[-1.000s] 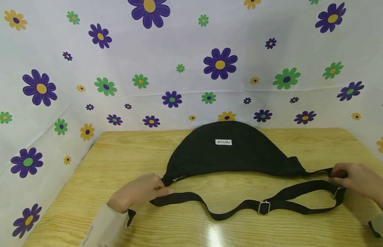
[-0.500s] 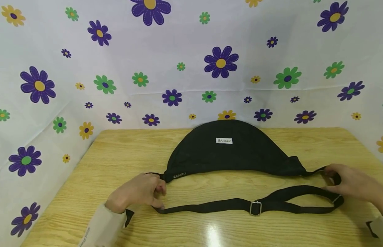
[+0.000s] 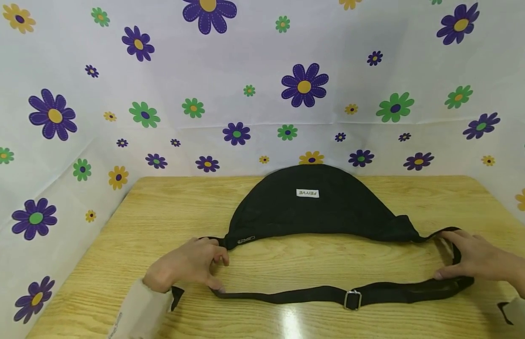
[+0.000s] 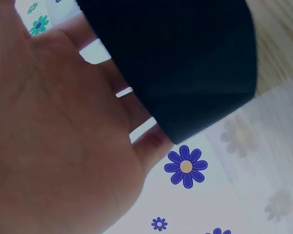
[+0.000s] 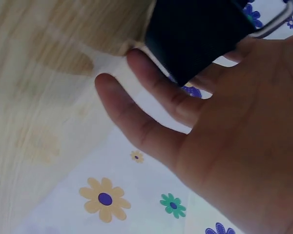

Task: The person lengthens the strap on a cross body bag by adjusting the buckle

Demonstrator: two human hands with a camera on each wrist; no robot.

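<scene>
A black half-moon waist bag [image 3: 317,212] with a small white label [image 3: 307,193] lies flat, its straight edge nearer me. Its black strap [image 3: 288,297] loops out in front, with a metal slider [image 3: 353,299] on it. My left hand [image 3: 190,266] touches the loop's left bend, thumb and fingers spread; in the left wrist view the strap [image 4: 190,63] lies across extended fingers. My right hand [image 3: 478,256] is spread at the right bend, the thumb against the near stretch. In the right wrist view, a metal ring [image 5: 278,19] shows beside the strap [image 5: 200,39].
The wooden table [image 3: 169,207] extends on both sides of the bag. A white flowered cloth [image 3: 254,52] hangs behind it and along the sides. The bag's curved edge lies close to the back cloth.
The near stretch of strap has moved toward me and straightened, and the doubled loop on the right has flattened. My hands' thumbs have spread from the fingers; the bag has barely moved.
</scene>
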